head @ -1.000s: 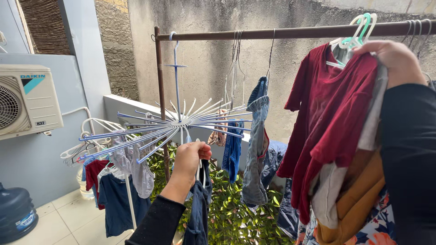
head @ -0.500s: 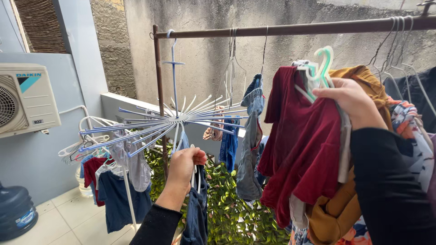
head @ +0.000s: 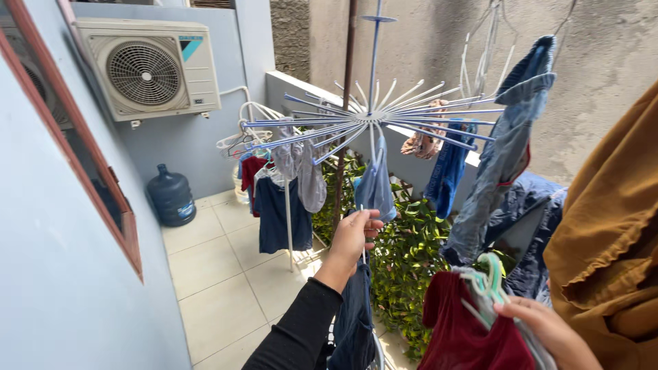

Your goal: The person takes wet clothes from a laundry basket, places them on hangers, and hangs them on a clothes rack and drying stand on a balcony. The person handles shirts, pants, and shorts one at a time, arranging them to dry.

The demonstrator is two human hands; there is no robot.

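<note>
One view only, the head camera, looking down and left across a tiled yard.

Left hand (head: 355,236): raised at centre frame, black sleeve, fingers curled and closed around a thin white hanger (head: 363,240). A dark blue garment (head: 353,315) hangs from that hanger straight below the hand, in front of the forearm.

Right hand (head: 548,332): low at the right edge, fingers closed around a bundle of pale green and white hangers (head: 488,277). A dark red shirt (head: 466,332) hangs from this bundle, just left of the hand. A mustard cloth (head: 610,233) fills the right edge above the hand, very close to the camera.

Above the left hand: a round drying rack (head: 373,118) with thin blue and white spokes, hung by a blue stem. A light blue piece (head: 375,186) hangs from its hub, just above the left hand and apart from it. Grey pieces (head: 301,168) hang from the left spokes, a blue piece (head: 449,168) from the right ones. Jeans (head: 504,157) hang further right.

Background: air conditioner unit (head: 147,68) on the grey-blue wall, a water bottle (head: 171,197) on the floor beneath it, a green hedge (head: 404,260) behind the left hand, a rusty post (head: 346,103) behind the rack.
</note>
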